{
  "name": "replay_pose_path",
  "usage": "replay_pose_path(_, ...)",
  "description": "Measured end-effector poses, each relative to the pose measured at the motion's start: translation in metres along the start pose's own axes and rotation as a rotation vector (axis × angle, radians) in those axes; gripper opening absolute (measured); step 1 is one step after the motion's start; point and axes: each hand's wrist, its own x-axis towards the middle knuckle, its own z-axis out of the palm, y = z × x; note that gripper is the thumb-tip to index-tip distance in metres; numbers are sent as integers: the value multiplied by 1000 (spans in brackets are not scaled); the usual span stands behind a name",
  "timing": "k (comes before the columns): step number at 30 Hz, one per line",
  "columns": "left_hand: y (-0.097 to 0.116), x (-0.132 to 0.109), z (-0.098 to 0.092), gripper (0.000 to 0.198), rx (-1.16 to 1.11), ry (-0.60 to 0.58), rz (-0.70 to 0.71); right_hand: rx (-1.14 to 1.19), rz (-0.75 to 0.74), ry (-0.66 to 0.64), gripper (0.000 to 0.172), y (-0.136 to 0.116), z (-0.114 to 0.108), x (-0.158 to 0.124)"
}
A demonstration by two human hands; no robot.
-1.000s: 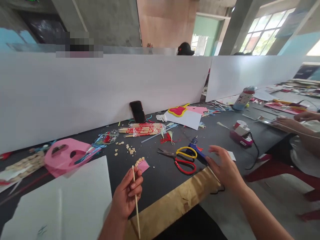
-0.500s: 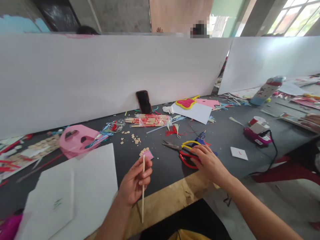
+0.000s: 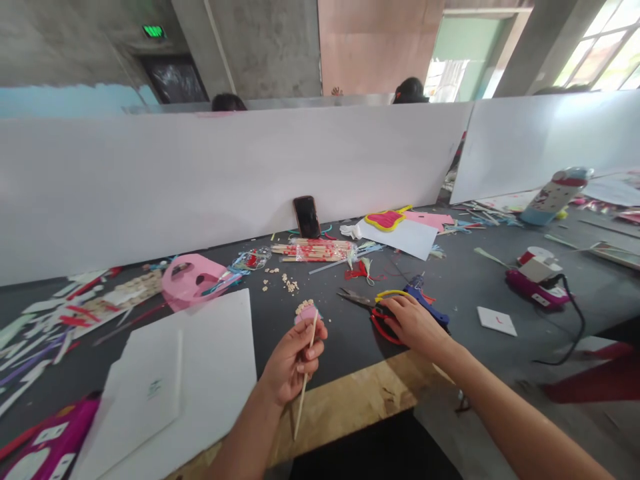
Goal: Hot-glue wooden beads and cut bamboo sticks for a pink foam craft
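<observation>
My left hand is closed around a thin, pale wooden stick, which slants down toward the table's front edge. At its fingertips is a small pink piece with several round beige bits along its top; whether the fingers pinch this piece too is hard to see. My right hand lies over the red and yellow handles of the scissors, fingers curled onto them. The scissors lie on the dark table, blades pointing left. Just behind that hand is a blue glue gun, partly covered.
Loose beige bits lie beyond my left hand. Farther back are bagged wooden sticks and a phone leaning on a white board. White sheets and a pink mask are left; a bottle stands right.
The view has tilted up and swung left. My right hand has moved slightly left, farther over the scissors handles. The stick in my left hand now leans more.
</observation>
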Motion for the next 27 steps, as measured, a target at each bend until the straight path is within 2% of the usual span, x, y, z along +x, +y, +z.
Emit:
replay_pose_path(5, 0, -1, 7, 23, 129, 58, -69, 133, 102, 113, 37, 0, -7, -15)
replay_pose_path(7, 0, -3, 14, 22, 221, 72, -68, 298, 152, 194, 48, -5, -11, -28)
replay_pose_path(9, 0, -6, 23, 24, 357, 88, -25, 522, 189, 231, 60, -13, -14, -41)
replay_pose_path(11, -1, -9, 32, 28, 533, 121, 64, 630, 201, 194, 68, -24, -17, -51)
replay_pose_path(15, -7, -19, 43, 29, 840, 216, 266, 478, 130, 106, 61, -48, -18, -63)
replay_pose_path(18, -13, -27, 47, 26, 958, 277, 368, 415, 71, 60, 62, -61, -14, -68)
replay_pose_path(21, -19, -32, 49, 27, 1017, 303, 415, 375, 55, -3, 67, -66, -9, -74)
replay_pose_path(23, -23, -34, 49, 28, 1045, 317, 425, 362, 64, -46, 63, -68, -7, -77)
replay_pose_path(27, -27, -35, 49, 28, 1090, 288, 432, 360, 53, -64, 66, -70, -6, -81)
